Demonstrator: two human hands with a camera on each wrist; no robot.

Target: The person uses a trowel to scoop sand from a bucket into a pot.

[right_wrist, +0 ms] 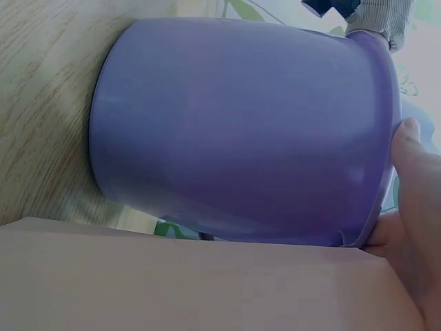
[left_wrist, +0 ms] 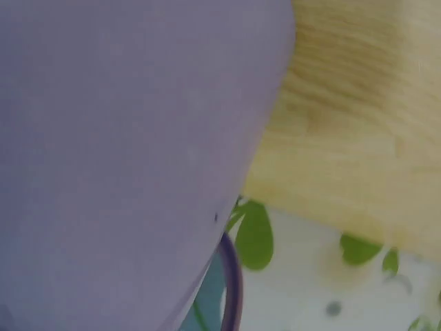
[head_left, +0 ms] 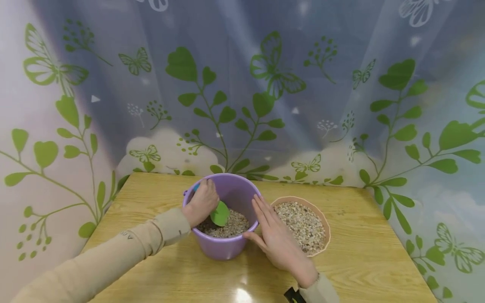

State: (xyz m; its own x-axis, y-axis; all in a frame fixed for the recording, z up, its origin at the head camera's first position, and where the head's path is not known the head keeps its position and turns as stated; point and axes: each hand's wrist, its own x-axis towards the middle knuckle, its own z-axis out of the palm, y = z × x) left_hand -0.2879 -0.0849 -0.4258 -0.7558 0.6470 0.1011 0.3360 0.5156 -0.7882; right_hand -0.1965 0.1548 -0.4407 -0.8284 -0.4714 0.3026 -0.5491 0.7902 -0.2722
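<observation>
A purple bucket (head_left: 222, 249) stands upright on the table, with pale gravel (head_left: 235, 223) and a darker patch at its bottom. My left hand (head_left: 204, 203) reaches in over its left rim, fingers curled round a small shovel (head_left: 220, 213) with a green blade and a bit of blue handle showing. The blade is low over the gravel. Against the right side of the bucket's rim lies my right hand (head_left: 273, 237), fingers straight and thumb spread toward the front. In the right wrist view, that thumb touches the rim of the bucket (right_wrist: 248, 131).
Right of the bucket, a peach-coloured round bowl (head_left: 329, 235) full of gravel sits close behind my right hand. The wooden table (head_left: 371, 252) ends at a curtain (head_left: 235, 126) printed with leaves and butterflies. In the left wrist view the bucket's purple wall (left_wrist: 124, 152) fills much of the picture.
</observation>
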